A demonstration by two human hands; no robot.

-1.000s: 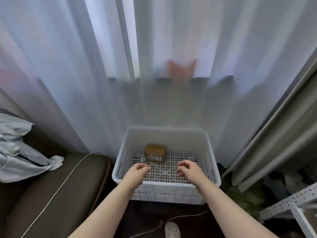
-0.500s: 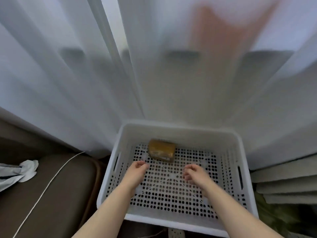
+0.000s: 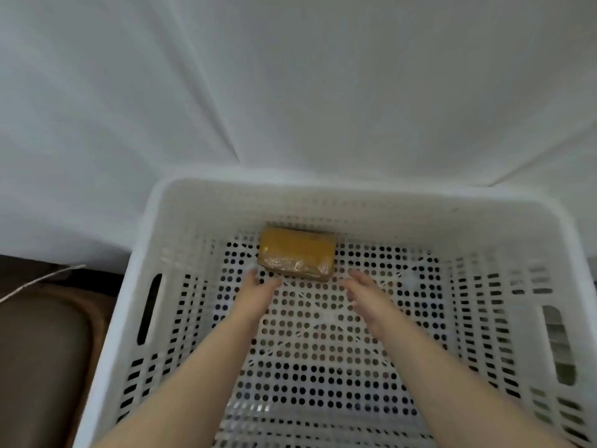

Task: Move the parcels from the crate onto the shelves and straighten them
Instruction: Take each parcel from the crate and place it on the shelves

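The taped brown parcel (image 3: 296,256) lies by the far wall of the crate (image 3: 323,189); it looks light, stiff, perhaps slippery. The left hand (image 3: 258,291) and right hand (image 3: 365,291), spread and empty, should probably take its short ends.

A white curtain (image 3: 290,92) hangs in soft folds across the whole upper part of the view. At the lower left lies a brown padded surface (image 3: 42,350), perhaps a sofa cushion, though blur hides its shape. A thin white cord (image 3: 42,281) runs slanting across its top edge.
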